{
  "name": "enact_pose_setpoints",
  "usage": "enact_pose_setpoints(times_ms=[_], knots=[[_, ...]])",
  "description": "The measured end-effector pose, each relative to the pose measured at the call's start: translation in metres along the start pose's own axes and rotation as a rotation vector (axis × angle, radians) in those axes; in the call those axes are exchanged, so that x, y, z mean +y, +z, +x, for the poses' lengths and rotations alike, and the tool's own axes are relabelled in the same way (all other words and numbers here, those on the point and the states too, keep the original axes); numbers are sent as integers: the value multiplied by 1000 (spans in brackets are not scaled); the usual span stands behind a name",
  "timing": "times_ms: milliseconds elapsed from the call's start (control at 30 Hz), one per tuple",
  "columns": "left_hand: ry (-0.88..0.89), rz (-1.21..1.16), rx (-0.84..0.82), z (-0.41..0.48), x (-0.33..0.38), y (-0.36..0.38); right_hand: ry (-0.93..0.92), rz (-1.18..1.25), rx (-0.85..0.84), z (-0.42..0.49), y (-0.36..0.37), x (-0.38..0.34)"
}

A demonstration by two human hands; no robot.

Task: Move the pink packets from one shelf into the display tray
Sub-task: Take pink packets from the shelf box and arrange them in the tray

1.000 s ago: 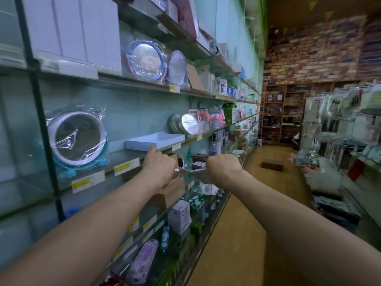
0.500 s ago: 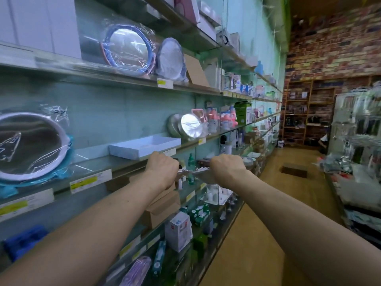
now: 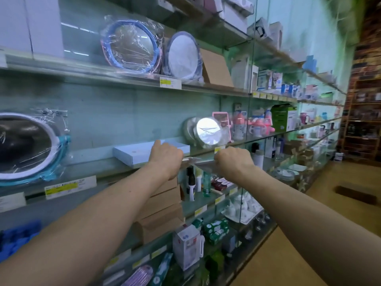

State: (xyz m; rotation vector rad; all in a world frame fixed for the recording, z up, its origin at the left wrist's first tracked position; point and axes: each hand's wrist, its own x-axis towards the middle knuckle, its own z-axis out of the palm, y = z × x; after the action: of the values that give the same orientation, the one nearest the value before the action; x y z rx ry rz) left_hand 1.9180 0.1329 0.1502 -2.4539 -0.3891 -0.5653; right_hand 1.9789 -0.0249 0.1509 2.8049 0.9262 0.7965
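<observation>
Fingers of left hand and right hand are gripping one thin flat item beside white tray; price labels unreadable.

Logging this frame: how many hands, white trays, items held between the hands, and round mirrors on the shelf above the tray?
left hand and right hand: 2
white tray: 1
flat item held between the hands: 1
round mirrors on the shelf above: 2
Total: 6

Retail shop aisle, long glass shelves of packaged goods, yellow price labels, brick back wall
</observation>
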Motion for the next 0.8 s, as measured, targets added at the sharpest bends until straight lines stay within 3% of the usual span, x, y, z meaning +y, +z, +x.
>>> enact_pose_setpoints(times_ms=[267,800], knots=[[-114,25,-9,47,-23,3,-112,82,126,63,23,3],[-503,-512,-93,151,-106,84,-308,276,261,207,65,-18]])
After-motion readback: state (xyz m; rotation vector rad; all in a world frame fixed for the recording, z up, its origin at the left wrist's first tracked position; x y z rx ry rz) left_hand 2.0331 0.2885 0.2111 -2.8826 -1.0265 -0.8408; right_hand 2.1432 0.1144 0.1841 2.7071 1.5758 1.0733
